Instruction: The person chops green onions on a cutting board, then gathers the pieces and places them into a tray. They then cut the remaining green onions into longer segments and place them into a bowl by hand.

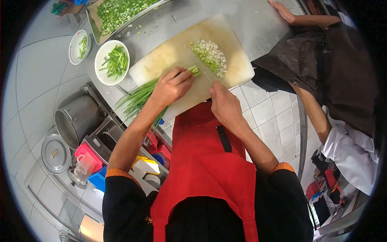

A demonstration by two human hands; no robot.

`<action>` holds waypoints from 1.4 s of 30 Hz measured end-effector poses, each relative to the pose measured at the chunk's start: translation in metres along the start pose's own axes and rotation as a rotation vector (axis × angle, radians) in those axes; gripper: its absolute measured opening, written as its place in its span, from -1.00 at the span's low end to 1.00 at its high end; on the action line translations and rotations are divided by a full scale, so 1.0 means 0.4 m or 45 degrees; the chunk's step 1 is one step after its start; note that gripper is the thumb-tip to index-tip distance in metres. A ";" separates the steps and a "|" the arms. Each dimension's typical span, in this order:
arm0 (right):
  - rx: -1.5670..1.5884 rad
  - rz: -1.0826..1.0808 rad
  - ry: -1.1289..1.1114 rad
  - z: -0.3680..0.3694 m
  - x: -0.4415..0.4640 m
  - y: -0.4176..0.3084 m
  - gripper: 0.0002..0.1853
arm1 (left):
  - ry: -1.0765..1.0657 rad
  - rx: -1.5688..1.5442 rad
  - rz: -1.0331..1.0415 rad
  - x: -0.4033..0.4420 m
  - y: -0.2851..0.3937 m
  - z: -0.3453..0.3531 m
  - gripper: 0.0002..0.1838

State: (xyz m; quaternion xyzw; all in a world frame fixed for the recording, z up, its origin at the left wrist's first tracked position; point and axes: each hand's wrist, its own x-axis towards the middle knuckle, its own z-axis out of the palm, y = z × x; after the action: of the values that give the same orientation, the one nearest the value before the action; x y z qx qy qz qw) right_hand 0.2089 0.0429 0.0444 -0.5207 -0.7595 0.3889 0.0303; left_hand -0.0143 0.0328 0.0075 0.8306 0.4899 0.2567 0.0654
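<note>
My left hand [172, 85] is closed around a bunch of green onions [139, 97], pressing it on the pale cutting board [159, 58]. The cut ends stick out just past my fingers, and the long green tops trail over the board's left edge. In my right hand [225, 104] is a knife [208, 77], seen nearly edge-on, its handle mostly hidden by my fingers. The blade lies just right of the bunch's cut ends. Beyond it on the board is a pile of chopped green onion [210, 56], white and light green.
A white bowl of cut green strips [99, 64] stands left of the board, near a smaller bowl [73, 52]. Behind them is a metal tray [139, 17] of chopped greens. At right, a co-worker in a dark apron [342, 72] rests a hand [283, 13] on the steel table [258, 28].
</note>
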 end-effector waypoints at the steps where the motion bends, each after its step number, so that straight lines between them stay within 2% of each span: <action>1: -0.001 0.007 0.003 -0.002 -0.001 -0.003 -0.81 | 0.010 0.009 0.000 -0.002 0.001 0.005 -0.80; 10: -0.026 0.168 -0.187 -0.027 -0.010 -0.036 -0.76 | 0.160 -0.143 -0.044 -0.004 -0.002 0.033 -0.81; 22: -0.255 0.260 -0.342 -0.014 0.003 -0.058 -0.86 | 0.185 -0.228 -0.076 -0.013 -0.017 0.058 -0.85; 26: -0.241 0.235 -0.215 0.027 0.023 -0.030 -0.87 | 0.174 -0.263 -0.084 -0.002 -0.015 0.055 -0.86; 34: -0.081 0.313 -0.036 0.107 -0.174 0.056 -0.83 | 0.132 -0.214 -0.047 -0.005 -0.016 0.051 -0.81; 37: 0.013 0.377 -0.131 0.066 -0.191 0.043 -0.83 | 0.145 -0.206 -0.037 -0.001 -0.007 0.043 -0.81; 39: 0.049 0.366 -0.107 0.051 -0.180 0.030 -0.84 | 0.133 -0.203 -0.016 -0.010 -0.005 0.046 -0.80; 42: 0.084 0.210 0.050 0.047 -0.134 0.014 -0.84 | 0.110 -0.197 0.002 -0.016 0.004 0.042 -0.80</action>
State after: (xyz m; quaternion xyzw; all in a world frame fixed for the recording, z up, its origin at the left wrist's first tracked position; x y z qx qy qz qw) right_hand 0.2290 -0.0104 0.0469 -0.5877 -0.7001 0.4044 0.0301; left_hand -0.0071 0.0289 -0.0086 0.8116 0.4702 0.3295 0.1081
